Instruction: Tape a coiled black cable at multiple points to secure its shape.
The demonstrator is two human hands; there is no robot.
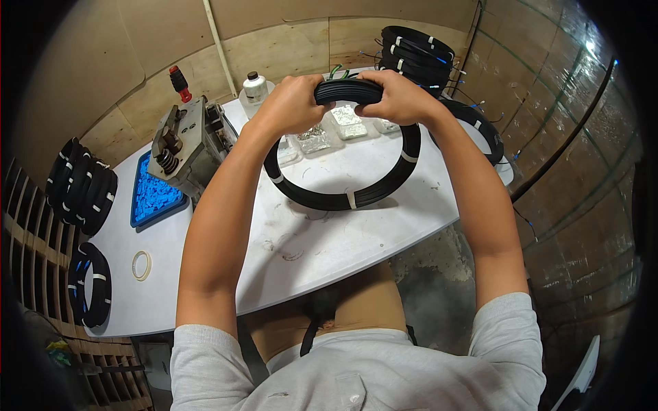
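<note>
A coil of black cable [384, 190] is held by its far side above the white table, its near side low over the tabletop. Strips of white tape bind it at several places. My left hand [293, 104] grips the far rim from the left, thumb on the inner side. Opposite it, my right hand [397, 101] grips the same rim from the right, fingers wrapped over the cable. Beyond the coil, partly hidden by it, sit clear plastic trays [315, 142] with small pale and metallic pieces.
On the left stand a metal press machine [188, 147], a blue tray [154, 219] of small blue parts, a tape roll [141, 265] and stacked black coils [82, 185]. Behind are a white bottle [255, 89] and more coils [415, 55]. Wrapped cartons [562, 137] line the right side.
</note>
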